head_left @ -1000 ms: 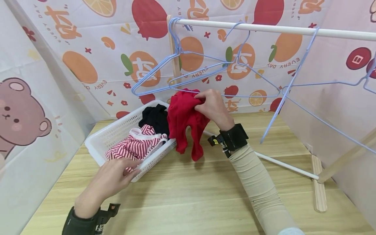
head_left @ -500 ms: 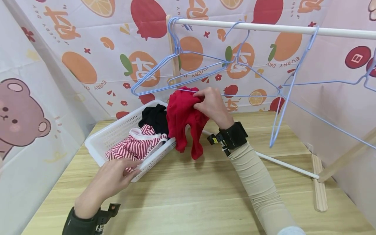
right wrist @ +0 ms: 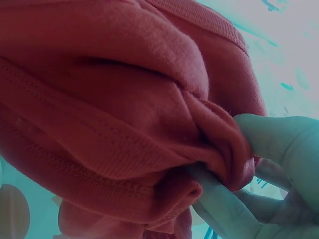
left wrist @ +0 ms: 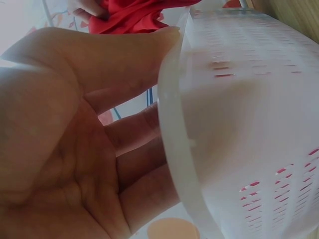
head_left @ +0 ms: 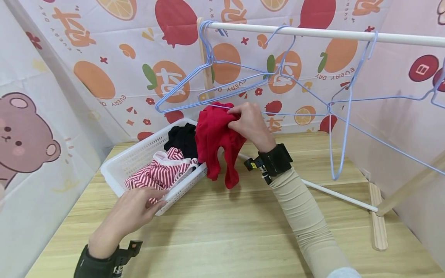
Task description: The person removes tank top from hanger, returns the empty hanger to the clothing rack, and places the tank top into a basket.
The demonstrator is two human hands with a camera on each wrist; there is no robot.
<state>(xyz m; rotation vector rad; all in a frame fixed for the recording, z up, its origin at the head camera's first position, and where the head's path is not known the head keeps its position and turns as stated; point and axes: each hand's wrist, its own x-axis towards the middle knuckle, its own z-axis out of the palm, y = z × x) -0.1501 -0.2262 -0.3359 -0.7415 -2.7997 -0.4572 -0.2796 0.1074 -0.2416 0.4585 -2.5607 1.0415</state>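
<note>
My right hand [head_left: 252, 125] pinches a bunched red garment [head_left: 217, 135] between thumb and fingers. The garment hangs down beside the right end of a white plastic basket [head_left: 185, 191], its lower parts dangling over the table. In the right wrist view the cloth [right wrist: 124, 114] shows hems and folds, with a fingertip tucked under one fold. With thumb on the outside and fingers inside, my left hand [head_left: 133, 210] grips the basket's near rim [left wrist: 174, 119]. Inside the basket lie a red-and-white striped garment [head_left: 156, 172] and a black garment [head_left: 182, 141].
A white rail [head_left: 313, 34] on a wooden stand crosses above, carrying several blue wire hangers [head_left: 180, 87]. One hanger [head_left: 347, 127] hangs edge-on to the right. A low white bar [head_left: 340, 197] and wooden foot [head_left: 378, 224] stand on the wood-grain table [head_left: 222, 239].
My right hand and the red garment have shifted slightly left and up. The hanger on the right has swung and turned on the rail. My left hand stays on the basket.
</note>
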